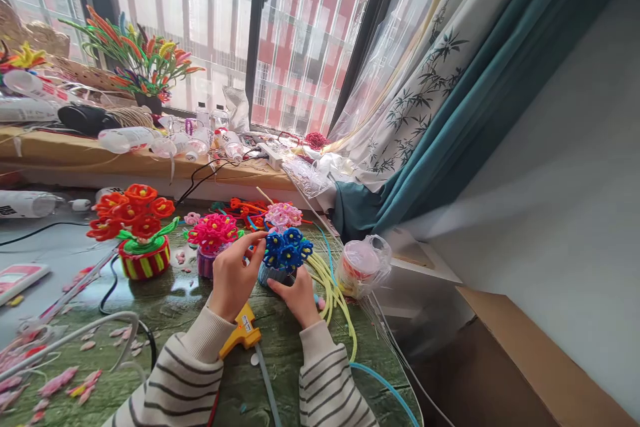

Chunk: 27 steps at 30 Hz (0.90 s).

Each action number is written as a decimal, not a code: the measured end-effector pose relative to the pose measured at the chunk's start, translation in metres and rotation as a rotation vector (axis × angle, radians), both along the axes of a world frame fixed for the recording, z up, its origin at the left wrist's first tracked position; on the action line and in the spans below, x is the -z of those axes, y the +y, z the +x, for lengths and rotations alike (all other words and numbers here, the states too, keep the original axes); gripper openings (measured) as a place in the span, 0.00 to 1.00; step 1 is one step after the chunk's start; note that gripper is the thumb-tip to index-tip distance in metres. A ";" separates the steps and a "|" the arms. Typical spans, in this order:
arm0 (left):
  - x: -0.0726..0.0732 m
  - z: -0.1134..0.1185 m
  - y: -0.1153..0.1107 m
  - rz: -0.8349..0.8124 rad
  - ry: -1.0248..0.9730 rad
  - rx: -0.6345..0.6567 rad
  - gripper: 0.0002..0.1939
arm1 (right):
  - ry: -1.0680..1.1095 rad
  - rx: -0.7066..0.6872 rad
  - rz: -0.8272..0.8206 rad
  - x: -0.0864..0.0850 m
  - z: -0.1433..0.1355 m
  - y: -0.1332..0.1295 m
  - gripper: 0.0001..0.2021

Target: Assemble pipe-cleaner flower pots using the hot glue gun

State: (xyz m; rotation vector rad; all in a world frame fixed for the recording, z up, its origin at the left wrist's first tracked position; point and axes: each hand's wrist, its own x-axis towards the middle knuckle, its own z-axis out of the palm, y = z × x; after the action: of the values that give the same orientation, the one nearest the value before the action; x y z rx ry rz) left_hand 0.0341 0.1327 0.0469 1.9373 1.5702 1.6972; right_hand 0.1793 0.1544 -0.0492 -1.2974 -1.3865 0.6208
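Observation:
Blue pipe-cleaner flowers [289,248] with yellow centres stand upright in a small grey-blue pot [270,274] on the table. My left hand [236,275] comes from the left, its thumb and fingertips pinched at the leftmost blue bloom. Low on the right side, my right hand [299,297] grips the pot with thumb in front; its other fingers are partly hidden behind. Just behind the blue blooms shows a pink pipe-cleaner flower cluster [283,214]. Below my hands lies a yellow hot glue gun [244,328] with a glue stick in it.
Left of my hands stand a magenta flower pot [213,233] and a red flower pot [145,260]. Yellow pipe cleaners [345,313] and a plastic-wrapped tub [361,260] lie to the right. Pink scraps [59,380] and cables litter the left. Bottles [127,139] line the windowsill.

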 end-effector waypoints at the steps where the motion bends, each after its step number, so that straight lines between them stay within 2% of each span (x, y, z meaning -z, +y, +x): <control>1: 0.000 0.000 0.000 0.002 0.003 0.007 0.18 | -0.010 0.012 0.011 0.001 -0.002 0.000 0.26; 7: -0.003 0.001 -0.002 0.021 0.017 0.036 0.19 | -0.048 0.059 0.067 -0.003 -0.011 -0.004 0.23; 15: -0.002 0.001 -0.002 0.039 0.048 0.047 0.18 | -0.066 0.046 0.107 -0.007 -0.012 -0.006 0.21; 27: -0.003 -0.001 -0.006 0.013 0.062 0.044 0.18 | 0.017 0.028 0.073 -0.005 -0.010 -0.006 0.28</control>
State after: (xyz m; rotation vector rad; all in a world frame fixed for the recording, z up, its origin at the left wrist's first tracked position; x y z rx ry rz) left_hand 0.0326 0.1269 0.0497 2.0348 1.5280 1.6498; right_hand 0.1690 0.1487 -0.0437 -1.2484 -1.3628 0.5566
